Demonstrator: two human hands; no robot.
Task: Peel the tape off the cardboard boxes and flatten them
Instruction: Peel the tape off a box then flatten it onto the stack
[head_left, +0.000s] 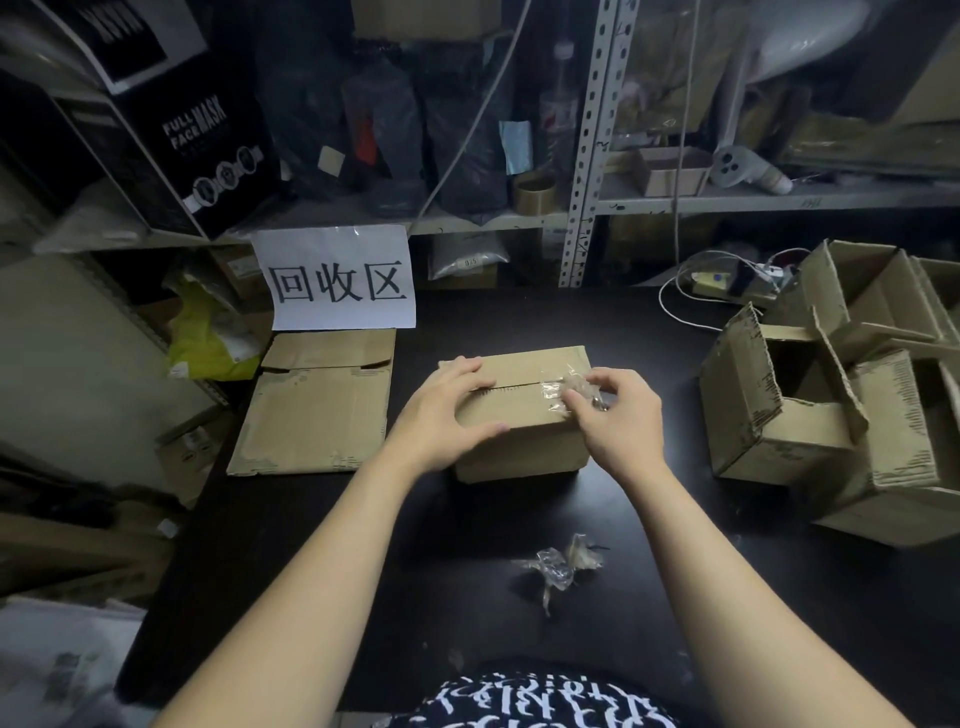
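A: Closest in, a black shirt (545, 701) with white print, and two bare forearms reach out over the dark bench (363, 571).

B: What's that scrap between the arms?

A: A crumpled wad (558, 566) of clear tape, loose on the bench. It lies nearer to us than the right hand and well apart from it.

B: And the hands themselves?

A: Both are on the box (519, 447), which sits closed on the bench, dead centre. The left hand (447, 415) lies spread over the left part of the lid, fingers on top, thumb along the near edge. It's pressing down, not wrapped round anything.

B: The right?

A: The right hand (613, 415) has thumb and fingertips pinched on the tape (558, 389), a crinkled clear strip lifted off the right end of the lid seam. Toward the left hand, the rest of the seam shows bare cardboard.

B: Off to the sides?

A: Left of the left hand, flat cardboard (317, 410) lies on the bench, near the box but not touching it. Right of the right hand there's a heap of open boxes (831, 405), flaps up, edges ragged.

B: Further back?

A: Beyond the left hand, a white sign (337, 280) with three black characters hangs from the edge of a shelf (457, 224). On that shelf, beyond both hands, a tape roll (535, 193) stands among dark bags.
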